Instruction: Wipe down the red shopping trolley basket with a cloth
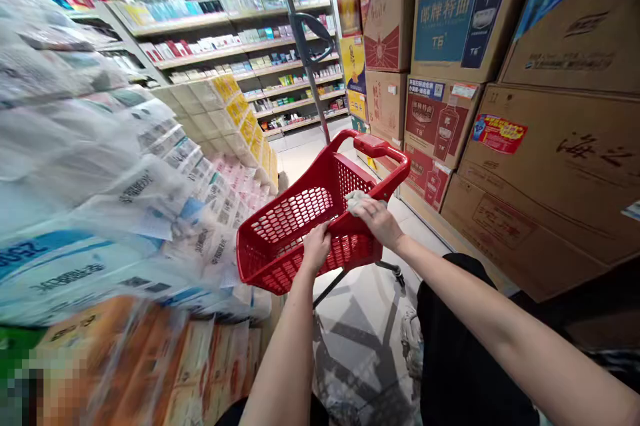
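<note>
郎牌特曲 and T6 on blue-labelled carton (463, 13)

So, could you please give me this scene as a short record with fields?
Place: shop aisle, shelves ahead
Left hand: grips the near rim of the red basket
Right hand: holds a grey cloth against the rim
Left side: stacked tissue packs
Right side: stacked cardboard boxes

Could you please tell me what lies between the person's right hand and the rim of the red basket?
In the head view, a crumpled pale cloth lies under the right hand, pressed against the red basket at its rim.
</note>
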The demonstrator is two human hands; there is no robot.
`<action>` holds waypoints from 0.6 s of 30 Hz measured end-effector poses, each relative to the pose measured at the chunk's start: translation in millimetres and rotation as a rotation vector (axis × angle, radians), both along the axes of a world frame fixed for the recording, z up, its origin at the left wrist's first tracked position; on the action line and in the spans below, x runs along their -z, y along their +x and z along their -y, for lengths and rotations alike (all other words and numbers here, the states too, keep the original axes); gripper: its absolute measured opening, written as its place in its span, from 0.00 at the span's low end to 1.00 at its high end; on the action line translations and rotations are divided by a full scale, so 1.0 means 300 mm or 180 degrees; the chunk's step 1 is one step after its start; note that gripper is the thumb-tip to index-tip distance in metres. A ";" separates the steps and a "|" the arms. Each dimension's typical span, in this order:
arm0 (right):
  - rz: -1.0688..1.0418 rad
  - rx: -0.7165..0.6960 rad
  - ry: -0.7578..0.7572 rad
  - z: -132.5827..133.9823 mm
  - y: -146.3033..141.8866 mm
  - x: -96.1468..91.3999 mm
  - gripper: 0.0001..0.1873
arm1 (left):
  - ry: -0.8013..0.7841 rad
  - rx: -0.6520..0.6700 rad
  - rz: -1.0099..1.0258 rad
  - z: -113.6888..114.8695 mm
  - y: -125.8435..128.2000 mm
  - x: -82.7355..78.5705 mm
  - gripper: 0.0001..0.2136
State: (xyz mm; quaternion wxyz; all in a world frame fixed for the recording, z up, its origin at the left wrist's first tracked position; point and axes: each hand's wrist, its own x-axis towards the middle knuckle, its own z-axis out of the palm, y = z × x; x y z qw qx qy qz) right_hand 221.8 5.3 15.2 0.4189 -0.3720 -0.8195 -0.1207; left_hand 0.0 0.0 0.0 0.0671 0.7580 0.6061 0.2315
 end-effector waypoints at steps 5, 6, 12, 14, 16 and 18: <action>-0.0663 0.0245 0.0058 -0.028 0.069 0.021 0.15 | -0.0055 -0.0056 -0.0052 0.014 -0.003 -0.003 0.19; -0.0707 0.0225 0.0061 -0.027 0.058 0.035 0.15 | -0.0081 -0.0088 -0.0063 0.015 -0.002 -0.004 0.19; -0.0361 0.0162 -0.0129 0.013 -0.101 0.133 0.17 | -0.0190 -0.0085 -0.0049 0.011 0.003 -0.014 0.24; -0.0169 0.0113 -0.0179 0.027 -0.148 0.138 0.18 | -0.0221 -0.0112 -0.0066 0.010 0.004 -0.017 0.24; 0.0096 -0.0156 -0.0210 0.033 -0.174 0.124 0.19 | -0.0229 -0.0146 -0.0098 0.011 0.003 -0.018 0.24; 0.0405 -0.0493 -0.0254 0.032 -0.175 0.101 0.19 | -0.0208 -0.0155 -0.0126 0.015 -0.001 -0.018 0.25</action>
